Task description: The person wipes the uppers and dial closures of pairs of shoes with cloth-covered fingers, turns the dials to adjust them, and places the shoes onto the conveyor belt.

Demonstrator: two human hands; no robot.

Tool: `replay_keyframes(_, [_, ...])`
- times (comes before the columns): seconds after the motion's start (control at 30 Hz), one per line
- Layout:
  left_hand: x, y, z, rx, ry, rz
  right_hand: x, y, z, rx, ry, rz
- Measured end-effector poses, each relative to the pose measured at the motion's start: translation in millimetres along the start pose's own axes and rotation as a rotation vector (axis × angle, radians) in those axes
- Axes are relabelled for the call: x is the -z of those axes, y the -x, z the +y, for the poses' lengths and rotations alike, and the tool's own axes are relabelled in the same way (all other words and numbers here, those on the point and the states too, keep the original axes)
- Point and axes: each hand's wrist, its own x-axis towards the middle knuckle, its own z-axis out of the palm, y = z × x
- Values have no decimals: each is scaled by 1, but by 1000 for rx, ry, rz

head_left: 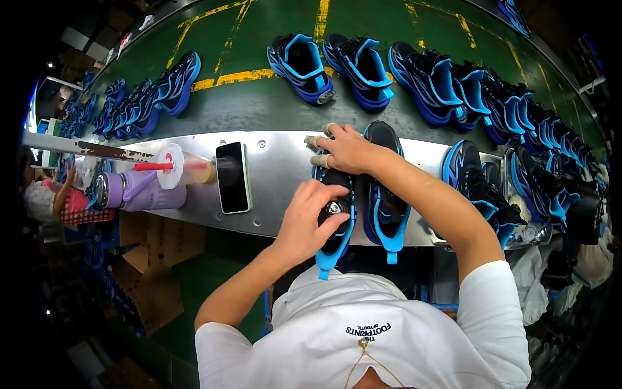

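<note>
Two black sneakers with bright blue lining stand side by side on the metal bench, heels toward me. My left hand (310,214) is closed at the left sneaker (334,181), thumb and fingers around a round black dial (334,208) with a silver centre. My right hand (346,152) lies across that sneaker's toe. Its fingers are stretched out and apart, with pale coverings on several fingertips; its thumb is hidden. Beneath my right wrist is the right sneaker (383,194), which neither hand grips.
A phone (232,177), a lidded drink cup (194,168) and a purple flask (152,191) stand on the metal bench (272,201) at left. Beyond it, a green belt (240,107) carries many similar sneakers (301,68). More sneakers (476,185) sit at right. Another person (58,194) is at far left.
</note>
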Motion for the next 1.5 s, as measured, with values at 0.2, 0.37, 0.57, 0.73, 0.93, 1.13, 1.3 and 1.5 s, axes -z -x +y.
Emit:
replay_keyframes(0.2, [-2, -2, 2, -170, -80, 119, 1, 2, 5, 26, 16, 25])
replay_keyframes(0.37, [-13, 0, 1, 25, 116, 46, 3, 11, 3, 3, 29, 11])
replay_keyframes(0.57, [2, -5, -8, -73, 221, -143, 2, 12, 9, 5, -21, 18])
replay_keyframes(0.73, [-20, 6, 4, -39, -34, 165, 4, 15, 12, 10, -38, 13])
replay_keyframes(0.93, [-39, 5, 14, -29, -94, 357, 5, 18, 17, 27, -34, 34])
replay_keyframes(1.13, [-44, 50, 51, -55, -203, 100, 2, 20, 22, 40, -17, 47])
replay_keyframes(1.3, [-74, 38, 64, -58, -380, -346, 10, 31, 22, 50, -65, 64])
replay_keyframes(1.5, [-68, 44, 49, -112, -139, -267, 56, 75, 21, 120, -272, 212])
